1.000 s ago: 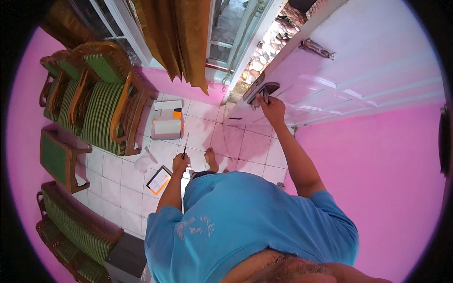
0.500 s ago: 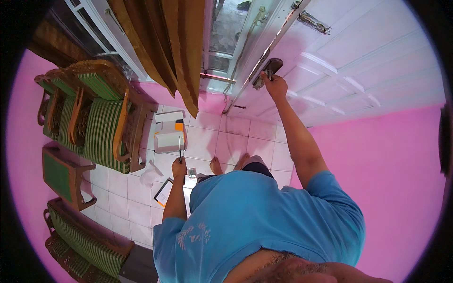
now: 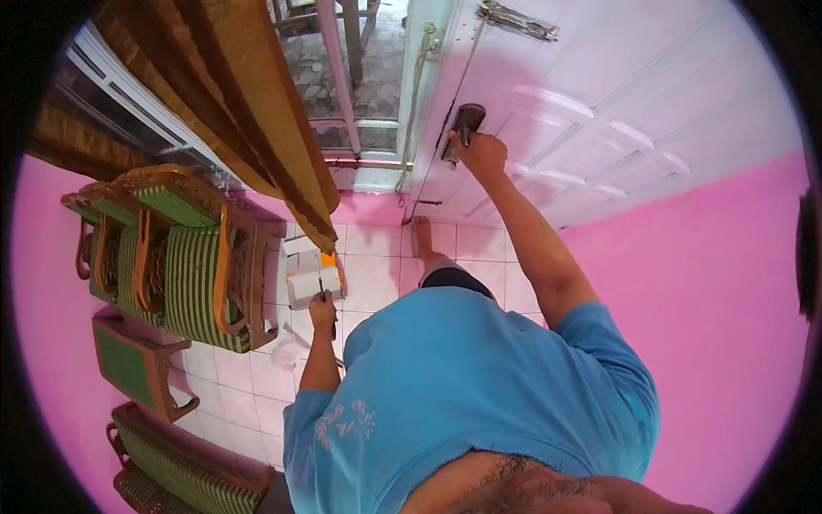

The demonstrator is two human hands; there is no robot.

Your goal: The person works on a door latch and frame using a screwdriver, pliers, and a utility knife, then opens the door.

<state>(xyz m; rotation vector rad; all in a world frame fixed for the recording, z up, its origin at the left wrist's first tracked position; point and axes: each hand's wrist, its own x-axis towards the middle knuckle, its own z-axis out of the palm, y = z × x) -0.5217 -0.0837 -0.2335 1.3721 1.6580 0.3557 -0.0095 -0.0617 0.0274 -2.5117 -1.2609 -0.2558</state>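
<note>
My right hand (image 3: 481,158) is wrapped round the dark door handle (image 3: 470,117), set on a long backplate near the edge of the white panelled door (image 3: 591,137). The door's edge lies close against its frame, with only a thin dark line between them. Lower on the left, my left hand (image 3: 323,313) is closed round what looks like a screwdriver (image 3: 319,276). Its thin metal shaft points upward, and part of the dark handle shows below my fist. Above the handle, a metal bolt latch (image 3: 519,21) is fixed to the door.
An open white box (image 3: 313,285) stands on the tiled floor (image 3: 368,265) beyond my left hand, near a crumpled plastic bag (image 3: 289,349). Green-striped wooden chairs (image 3: 201,274) and a small table (image 3: 128,364) line the left. A brown curtain (image 3: 231,111) hangs beside the glass panes.
The bright gap along the door's edge has narrowed to a dark line as my right hand holds the handle. One foot has stepped forward. My left hand still grips the screwdriver.
</note>
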